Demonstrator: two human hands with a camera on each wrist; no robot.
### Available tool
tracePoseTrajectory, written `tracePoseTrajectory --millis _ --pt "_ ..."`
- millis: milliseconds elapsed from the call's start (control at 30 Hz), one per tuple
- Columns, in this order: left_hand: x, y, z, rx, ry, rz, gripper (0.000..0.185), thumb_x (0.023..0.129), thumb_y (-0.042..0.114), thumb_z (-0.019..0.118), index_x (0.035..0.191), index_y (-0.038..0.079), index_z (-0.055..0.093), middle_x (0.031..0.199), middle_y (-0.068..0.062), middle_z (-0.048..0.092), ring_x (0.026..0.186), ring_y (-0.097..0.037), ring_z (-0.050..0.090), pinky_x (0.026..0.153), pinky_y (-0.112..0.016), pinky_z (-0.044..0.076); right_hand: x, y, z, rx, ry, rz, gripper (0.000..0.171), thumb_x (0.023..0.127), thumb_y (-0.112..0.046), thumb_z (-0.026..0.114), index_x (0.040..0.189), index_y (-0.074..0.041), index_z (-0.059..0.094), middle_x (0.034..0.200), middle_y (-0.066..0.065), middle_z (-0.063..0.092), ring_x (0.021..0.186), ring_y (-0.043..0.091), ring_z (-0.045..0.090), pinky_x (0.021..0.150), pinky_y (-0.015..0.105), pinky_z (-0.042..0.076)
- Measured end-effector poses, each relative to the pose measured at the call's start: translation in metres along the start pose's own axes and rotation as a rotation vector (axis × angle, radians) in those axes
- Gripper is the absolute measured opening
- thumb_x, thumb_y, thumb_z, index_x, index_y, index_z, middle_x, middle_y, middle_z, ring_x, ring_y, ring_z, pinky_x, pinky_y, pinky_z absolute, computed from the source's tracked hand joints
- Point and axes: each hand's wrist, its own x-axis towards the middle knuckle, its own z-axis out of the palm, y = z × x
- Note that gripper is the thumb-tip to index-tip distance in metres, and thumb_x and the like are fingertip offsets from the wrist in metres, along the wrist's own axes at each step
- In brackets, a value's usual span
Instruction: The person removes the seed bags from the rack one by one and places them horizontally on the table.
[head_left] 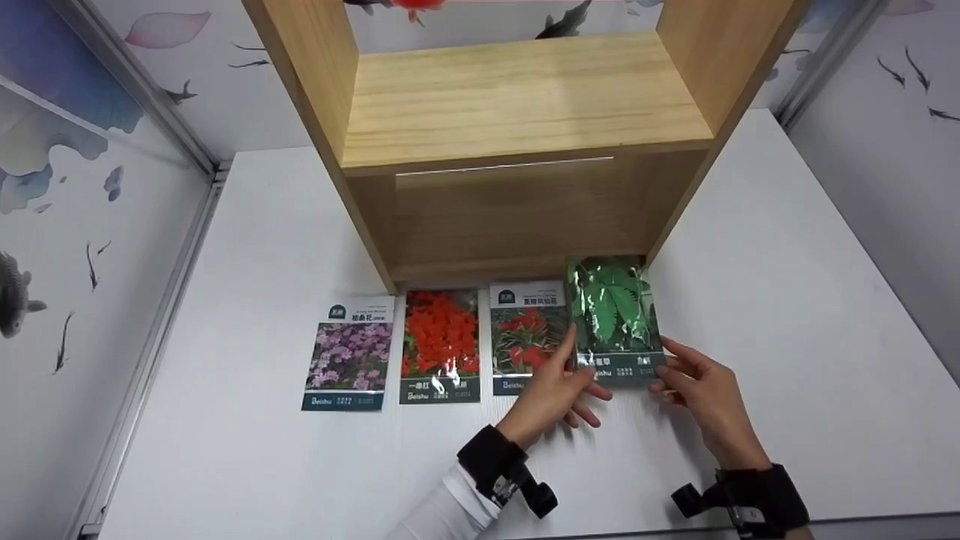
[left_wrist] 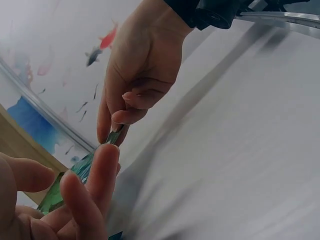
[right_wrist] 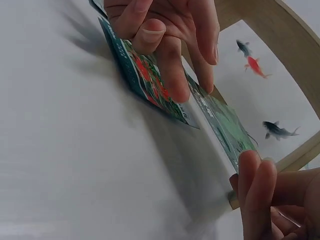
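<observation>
Head view: green leaf seed packet (head_left: 615, 319) held by both hands at its lower corners, lifted off the white surface (head_left: 787, 315) and tilted, top edge close to the opening of the wooden shelf unit (head_left: 517, 112). Left hand (head_left: 551, 390) pinching the lower left corner, thumb up along the packet's edge, other fingers underneath. Right hand (head_left: 705, 397) gripping the lower right corner with fingertips. Lying flat in a row to the left, in front of the shelf unit: purple flower seed packet (head_left: 349, 364), red flower seed packet (head_left: 441, 345), and a third red-bloom seed packet (head_left: 525, 334) partly overlapped by the green one. Black wrist straps on both arms, white sleeve on the left.

Left wrist view: left hand (left_wrist: 55, 200) close to the lens, fingers curled against the green packet (left_wrist: 82, 172) seen edge-on. Right hand (left_wrist: 142, 70) across from it, fingertips pinching the far corner. Fish-patterned wall behind, blurred.

Right wrist view: right hand (right_wrist: 270, 200) at lower right, fingertips on the green packet's (right_wrist: 225, 127) near corner. Left hand (right_wrist: 170, 35) above, thumb and fingers clamped on the opposite corner, with the red-bloom packet (right_wrist: 145, 75) just beneath on the surface.
</observation>
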Motion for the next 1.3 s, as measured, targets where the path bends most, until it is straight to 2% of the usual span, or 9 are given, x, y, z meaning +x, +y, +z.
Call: tracePoseTrajectory --millis 267,567,900,1300 --pt "-0.001 -0.011 0.005 0.033 -0.011 -0.007 0.068 0.092 0.031 0.049 0.141 0.041 0.003 0.086 -0.007 0.067 0.058 -0.033 0.063 0.038 -0.032 0.042 -0.002 0.01 -0.002 -0.008 -0.007 -0.005 0.049 0.087 -0.005 0.054 0.134 -0.007 0.041 0.104 0.018 0.057 0.074 0.019 0.063 0.064 0.031 0.051" --pt "0.002 -0.015 0.014 0.017 0.009 -0.086 0.07 0.09 0.036 0.05 0.14 0.043 0.002 0.082 -0.007 0.068 0.053 -0.032 0.062 0.035 -0.028 0.04 0.002 0.02 -0.006 -0.038 -0.012 -0.007 0.047 0.088 -0.005 0.051 0.134 -0.007 0.04 0.103 0.02 0.057 0.073 0.022 0.063 0.062 0.032 0.051" --pt "0.009 -0.018 0.014 -0.046 -0.005 -0.109 0.073 0.089 0.038 0.051 0.143 0.036 0.001 0.08 -0.012 0.067 0.054 -0.033 0.062 0.042 -0.033 0.047 0.004 0.022 -0.005 -0.164 0.037 -0.054 0.043 0.088 -0.008 0.052 0.131 -0.01 0.046 0.106 0.017 0.055 0.059 0.02 0.058 0.049 0.029 0.047" --pt "0.01 -0.014 0.013 -0.074 -0.041 -0.135 0.075 0.089 0.037 0.051 0.143 0.034 -0.001 0.08 -0.017 0.067 0.056 -0.033 0.063 0.047 -0.036 0.05 0.005 0.023 -0.002 -0.295 0.072 -0.053 0.044 0.086 -0.01 0.053 0.13 -0.009 0.047 0.101 0.014 0.055 0.061 0.016 0.057 0.048 0.025 0.044"
